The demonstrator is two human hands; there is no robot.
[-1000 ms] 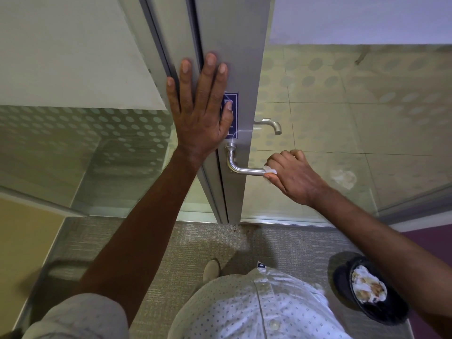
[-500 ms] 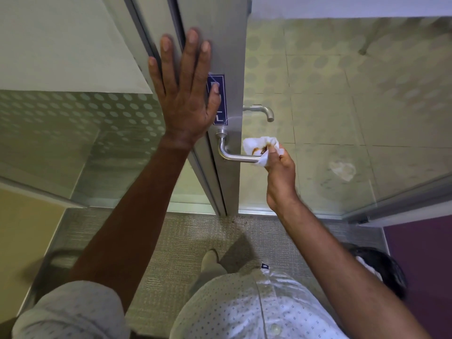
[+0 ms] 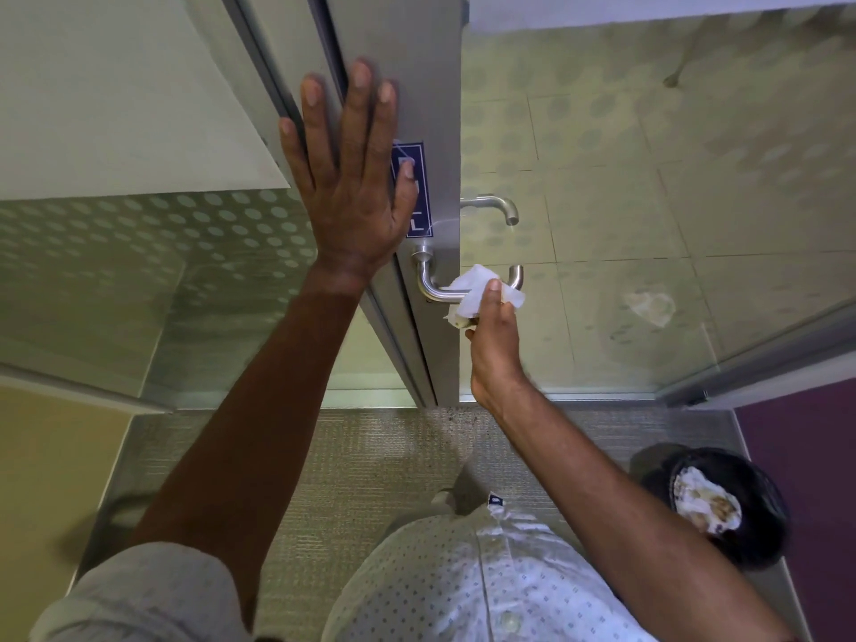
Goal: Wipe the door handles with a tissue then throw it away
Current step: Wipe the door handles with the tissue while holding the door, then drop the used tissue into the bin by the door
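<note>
Tissue, white and crumpled (image 3: 481,289), sits pinched in the right hand (image 3: 493,345), draped over the brushed-metal lever handle (image 3: 433,289) for wiping. Beside that grip, the left hand (image 3: 354,201) presses flat, fingers spread and gripping nothing, steadying the grey door (image 3: 417,85).

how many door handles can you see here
2: the near handle on this side of the door edge, under the tissue in the right hand; the far handle seen through the glass.

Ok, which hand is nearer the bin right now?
Right. The right hand holds the tissue at the handle, up and left of the bin. The left hand lies flat on the door, farther off.
</note>
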